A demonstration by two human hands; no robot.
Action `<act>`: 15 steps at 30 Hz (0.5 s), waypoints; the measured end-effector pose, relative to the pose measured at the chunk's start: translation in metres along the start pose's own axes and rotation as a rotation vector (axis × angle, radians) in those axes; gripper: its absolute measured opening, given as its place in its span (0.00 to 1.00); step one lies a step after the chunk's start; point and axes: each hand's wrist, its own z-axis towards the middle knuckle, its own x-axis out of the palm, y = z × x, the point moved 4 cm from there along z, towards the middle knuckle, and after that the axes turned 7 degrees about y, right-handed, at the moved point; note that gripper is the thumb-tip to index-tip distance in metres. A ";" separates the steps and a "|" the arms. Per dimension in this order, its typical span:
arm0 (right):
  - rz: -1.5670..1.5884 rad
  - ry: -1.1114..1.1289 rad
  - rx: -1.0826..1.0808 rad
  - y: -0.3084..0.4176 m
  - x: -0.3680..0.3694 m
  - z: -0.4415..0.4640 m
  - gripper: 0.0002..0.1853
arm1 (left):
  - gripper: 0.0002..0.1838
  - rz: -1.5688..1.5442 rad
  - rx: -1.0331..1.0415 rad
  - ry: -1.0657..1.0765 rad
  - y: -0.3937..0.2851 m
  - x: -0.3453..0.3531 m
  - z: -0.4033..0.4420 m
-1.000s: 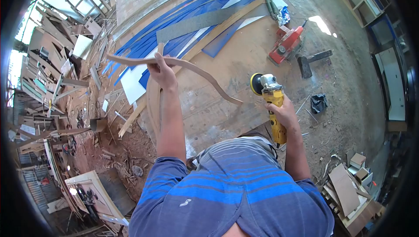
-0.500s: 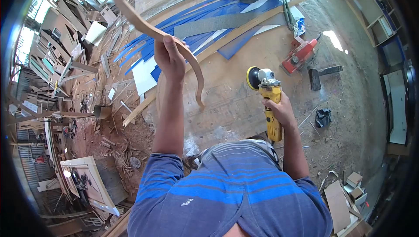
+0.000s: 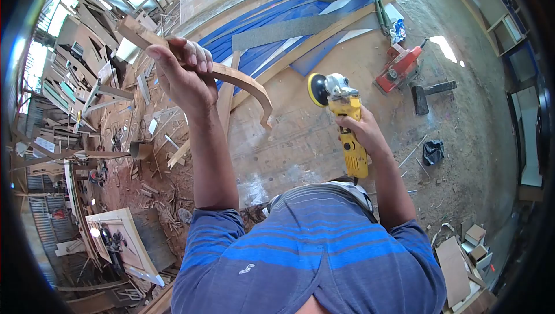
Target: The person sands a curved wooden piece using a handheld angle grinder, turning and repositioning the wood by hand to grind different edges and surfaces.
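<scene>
Left hand [image 3: 188,82] is closed around a curved wooden piece [image 3: 245,82], fingers wrapped over its far side and thumb on the near side. One end of the piece sticks out beyond the hand to the far left; the other bends right and then hooks back toward the near side, over the counter [image 3: 283,149]. Whether that hooked tip touches the counter cannot be told.

Right hand [image 3: 364,132] grips a yellow power tool [image 3: 348,123] by its body, to the right of the wooden piece and well apart from it. The tool's head points to the far side, with a round pad [image 3: 317,89] facing left, toward the wood.

Beyond the hands, blue sheets [image 3: 318,54] lie spread out, overlapped by a grey strip [image 3: 277,32] and crossed by a long wooden plank [image 3: 347,28]. Another wooden strip [image 3: 226,103] shows just right of the left wrist. To the far right of the tool is a red power tool [image 3: 400,71], with a hammer [image 3: 420,100] just beside it. Nearer, a crumpled black bag [image 3: 433,152] lies to the right of the right hand.
</scene>
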 end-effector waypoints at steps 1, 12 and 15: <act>0.050 0.016 0.012 0.007 0.006 0.001 0.21 | 0.30 0.023 0.017 -0.023 -0.001 0.003 -0.002; 0.213 0.322 -0.013 0.072 0.078 0.013 0.18 | 0.33 0.296 0.177 -0.282 -0.019 0.026 -0.021; 0.270 0.381 0.017 0.083 0.090 0.009 0.18 | 0.32 0.273 0.181 -0.277 -0.021 0.027 -0.025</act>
